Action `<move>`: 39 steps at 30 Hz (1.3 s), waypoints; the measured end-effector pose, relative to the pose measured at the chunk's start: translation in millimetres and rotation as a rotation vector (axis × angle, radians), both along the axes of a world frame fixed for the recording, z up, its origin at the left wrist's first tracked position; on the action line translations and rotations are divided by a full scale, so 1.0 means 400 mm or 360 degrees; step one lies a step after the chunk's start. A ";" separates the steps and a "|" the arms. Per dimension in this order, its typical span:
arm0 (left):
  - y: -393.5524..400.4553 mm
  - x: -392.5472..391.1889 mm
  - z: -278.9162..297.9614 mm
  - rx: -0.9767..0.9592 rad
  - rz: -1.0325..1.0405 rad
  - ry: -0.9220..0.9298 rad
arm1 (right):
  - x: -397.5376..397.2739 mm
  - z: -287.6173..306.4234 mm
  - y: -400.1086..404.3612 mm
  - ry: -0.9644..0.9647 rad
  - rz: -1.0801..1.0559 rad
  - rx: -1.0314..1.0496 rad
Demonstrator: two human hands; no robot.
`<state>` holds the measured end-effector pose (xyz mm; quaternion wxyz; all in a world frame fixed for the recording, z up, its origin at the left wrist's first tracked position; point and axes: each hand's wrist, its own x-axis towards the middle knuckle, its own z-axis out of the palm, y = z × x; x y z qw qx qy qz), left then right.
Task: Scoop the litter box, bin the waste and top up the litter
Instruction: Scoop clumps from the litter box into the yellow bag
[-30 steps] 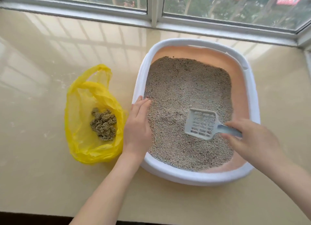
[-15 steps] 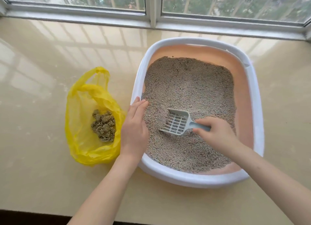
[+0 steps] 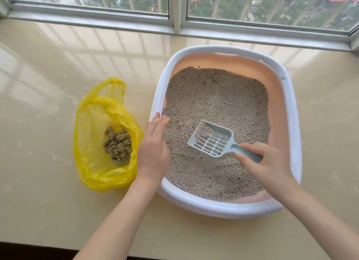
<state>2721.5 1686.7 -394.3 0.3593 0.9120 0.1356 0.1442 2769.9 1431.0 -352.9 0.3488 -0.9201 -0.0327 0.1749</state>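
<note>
A white-rimmed litter box (image 3: 229, 209) with a peach inner wall holds grey-beige litter (image 3: 215, 96). My right hand (image 3: 266, 166) grips the handle of a pale blue slotted scoop (image 3: 211, 140), whose head lies low on the litter near the box's middle, with a few grains in it. My left hand (image 3: 153, 149) rests flat on the box's left rim, fingers together and pointing away from me. To the left lies an open yellow plastic bag (image 3: 93, 162) holding a clump of dark waste litter (image 3: 118, 145).
Everything sits on a glossy beige sill (image 3: 48, 84). A window frame (image 3: 178, 16) runs along the far side, close behind the box. The sill's near edge (image 3: 38, 246) drops to dark floor at the bottom of the view.
My right hand has drawn the scoop from the box's right side toward the middle and lowered its head onto the litter. My left hand has stayed on the rim.
</note>
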 end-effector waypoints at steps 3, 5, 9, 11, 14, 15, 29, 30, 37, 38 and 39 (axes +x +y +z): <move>0.000 0.000 -0.001 0.0003 0.0000 -0.0009 | -0.002 0.008 0.003 -0.0037 0.0020 -0.0014; 0.000 0.000 -0.001 -0.0003 0.0001 -0.0015 | -0.002 0.017 0.007 -0.0047 0.0022 -0.0002; 0.001 -0.001 -0.001 -0.0010 0.0005 -0.0023 | 0.001 0.037 0.014 -0.0051 0.0001 0.0068; 0.001 -0.001 -0.001 -0.0013 0.0003 -0.0026 | 0.004 0.045 0.017 -0.0026 0.0010 0.0065; 0.002 0.000 -0.003 -0.0018 0.0003 -0.0029 | 0.010 0.052 0.019 -0.0040 0.0044 -0.0020; 0.002 0.000 -0.004 -0.0019 0.0002 -0.0028 | 0.010 0.054 0.019 -0.0044 0.0041 -0.0031; 0.001 -0.001 0.002 -0.0056 -0.0010 -0.0038 | 0.010 0.055 0.040 0.0154 -0.0138 0.0152; 0.001 -0.001 0.002 -0.0055 -0.0011 -0.0038 | 0.010 0.055 0.041 0.0179 -0.0148 0.0176; 0.001 -0.001 -0.001 -0.0054 -0.0003 -0.0031 | 0.006 0.049 0.046 0.0219 -0.0204 0.0323; 0.001 0.000 0.000 -0.0052 -0.0006 -0.0031 | 0.005 0.045 0.045 0.0224 -0.0202 0.0316; 0.000 0.000 0.001 -0.0051 -0.0008 -0.0030 | 0.004 0.041 0.043 0.0229 -0.0194 0.0307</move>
